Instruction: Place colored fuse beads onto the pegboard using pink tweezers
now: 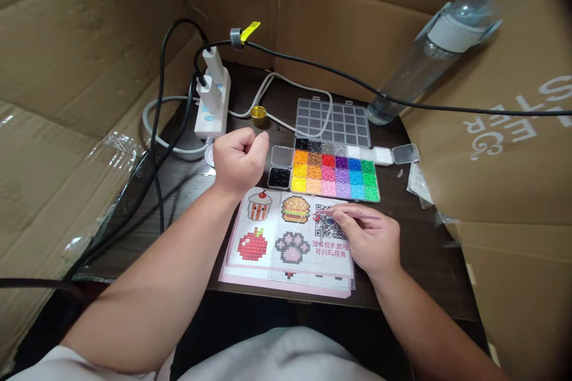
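My right hand (373, 241) grips slim pink tweezers (364, 215), whose tips point left over the pattern sheets. Something small and reddish shows at the tips, too small to make out. Beneath lies a clear pegboard (292, 271) on printed pattern sheets (286, 290) with a cupcake, a burger, a red fruit and a paw. My left hand (241, 158) is closed in a fist, left of the bead box, and nothing shows between its fingers. Behind the sheets stands an open bead box (379, 187) with colour-sorted compartments. A small box of black beads (279, 177) sits at its left.
A white power strip (212, 122) with two plugs stands back left. A black cable (313, 62) crosses above the table. A small gold cup (258, 115) and the gridded lid (333, 122) lie behind. A clear bottle (415, 74) stands back right. Cardboard walls (357, 24) enclose the table.
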Available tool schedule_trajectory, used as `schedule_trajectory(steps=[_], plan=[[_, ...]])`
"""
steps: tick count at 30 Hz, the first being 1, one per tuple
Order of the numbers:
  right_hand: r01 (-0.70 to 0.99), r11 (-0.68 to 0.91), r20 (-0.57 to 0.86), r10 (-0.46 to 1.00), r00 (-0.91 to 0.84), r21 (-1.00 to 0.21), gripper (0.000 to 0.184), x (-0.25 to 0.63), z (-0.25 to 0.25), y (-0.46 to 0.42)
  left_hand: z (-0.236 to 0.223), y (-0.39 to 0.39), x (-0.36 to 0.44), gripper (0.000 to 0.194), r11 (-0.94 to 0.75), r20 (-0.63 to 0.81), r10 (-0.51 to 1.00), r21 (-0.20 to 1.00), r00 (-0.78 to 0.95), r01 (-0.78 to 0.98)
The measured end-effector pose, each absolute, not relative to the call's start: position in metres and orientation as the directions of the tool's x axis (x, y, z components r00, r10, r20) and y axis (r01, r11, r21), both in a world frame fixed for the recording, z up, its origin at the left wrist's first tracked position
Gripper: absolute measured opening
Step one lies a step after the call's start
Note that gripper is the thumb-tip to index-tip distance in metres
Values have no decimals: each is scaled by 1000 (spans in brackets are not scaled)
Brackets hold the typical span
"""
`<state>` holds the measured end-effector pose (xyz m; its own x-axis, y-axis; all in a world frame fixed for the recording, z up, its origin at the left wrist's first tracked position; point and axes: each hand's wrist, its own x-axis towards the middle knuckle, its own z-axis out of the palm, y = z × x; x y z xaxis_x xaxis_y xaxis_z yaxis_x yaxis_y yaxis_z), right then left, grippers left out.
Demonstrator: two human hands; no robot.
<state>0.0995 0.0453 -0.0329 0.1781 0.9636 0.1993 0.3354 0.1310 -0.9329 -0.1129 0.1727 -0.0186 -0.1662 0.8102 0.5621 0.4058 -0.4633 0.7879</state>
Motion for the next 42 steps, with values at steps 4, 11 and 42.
schedule_trajectory(steps=[4,11,42], plan=[[331,131,193,968,163,-935,9,101,-34,45,-18,172,-113,48,-458,561,811,786,-166,415],[322,131,187,971,150,-938,9,99,-34,47,-16,172,-112,47,-452,555,815,789,-167,417],[301,161,221,959,177,-940,10,102,-30,46,-18,172,-113,48,-430,535,827,800,-174,419]])
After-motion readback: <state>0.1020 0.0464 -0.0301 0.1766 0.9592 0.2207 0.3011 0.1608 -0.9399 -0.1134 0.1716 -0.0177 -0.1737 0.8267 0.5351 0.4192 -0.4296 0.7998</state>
